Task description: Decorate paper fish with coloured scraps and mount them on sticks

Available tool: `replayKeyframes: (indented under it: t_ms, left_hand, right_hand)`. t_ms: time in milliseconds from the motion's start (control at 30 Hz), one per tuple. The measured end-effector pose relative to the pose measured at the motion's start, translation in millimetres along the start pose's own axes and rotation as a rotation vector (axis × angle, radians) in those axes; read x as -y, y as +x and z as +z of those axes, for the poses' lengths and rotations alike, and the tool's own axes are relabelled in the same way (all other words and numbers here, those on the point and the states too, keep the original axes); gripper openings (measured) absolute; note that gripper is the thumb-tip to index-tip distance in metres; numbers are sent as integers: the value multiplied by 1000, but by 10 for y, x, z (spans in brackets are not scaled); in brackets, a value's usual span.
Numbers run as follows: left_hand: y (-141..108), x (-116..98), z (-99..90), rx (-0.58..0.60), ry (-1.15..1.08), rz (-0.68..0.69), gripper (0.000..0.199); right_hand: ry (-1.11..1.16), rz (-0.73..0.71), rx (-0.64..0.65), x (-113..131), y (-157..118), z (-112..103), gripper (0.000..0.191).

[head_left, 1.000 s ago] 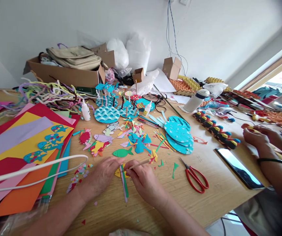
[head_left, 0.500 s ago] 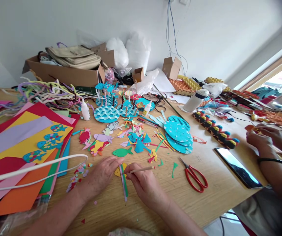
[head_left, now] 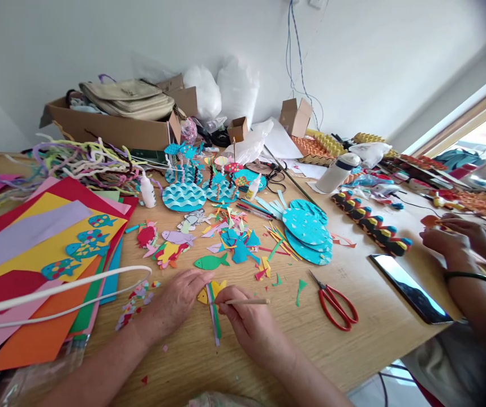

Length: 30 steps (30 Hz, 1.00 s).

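Note:
A yellow paper fish lies on the table between my hands, with narrow green and lilac paper strips across it. My left hand is bent over the fish's left side, its fingertips holding it down. In my right hand, pinched between thumb and fingers, is a thin wooden stick, its tip at the strips and partly hidden by the fingers. Just beyond my hands lies a green paper fish. Lilac and red paper fish are farther left.
Red-handled scissors and a phone lie to the right. Paper scraps, blue discs and glue bottles stand beyond. Coloured sheets cover the left. Another person's hands work at far right.
The stick in my right hand has tilted to lie more level, and that hand has shifted slightly. My left hand stays in place. At far right, the other person's hands moved a little.

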State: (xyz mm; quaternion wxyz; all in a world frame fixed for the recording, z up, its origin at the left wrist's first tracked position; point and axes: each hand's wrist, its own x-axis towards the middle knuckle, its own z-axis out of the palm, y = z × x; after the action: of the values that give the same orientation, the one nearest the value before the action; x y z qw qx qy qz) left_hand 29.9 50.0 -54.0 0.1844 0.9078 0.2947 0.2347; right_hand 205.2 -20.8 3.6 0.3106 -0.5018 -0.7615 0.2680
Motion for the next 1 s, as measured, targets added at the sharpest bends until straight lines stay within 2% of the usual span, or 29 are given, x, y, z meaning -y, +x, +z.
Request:
replayKeyframes:
  t_ms: [200,400,600,767,1000]
  left_hand:
    - [7,8,9,-9,3,0,41]
    - [2,14,11,7,-4,1,41]
    - [8,-3,5,-12,12,6,38]
    - [-12,22,41,-9,10,-2,39]
    - [10,8,16,-26,2,2,36]
  right_hand:
    - [16,0,-37,8,17,-24,14]
    - [4,-4,1,2,-27,-6,13]
    - [15,1,-35,-5,12,11,15]
    - [-9,-11,12,4,-20,-1,14]
    - [2,-4,-16,3,24,-39,14]
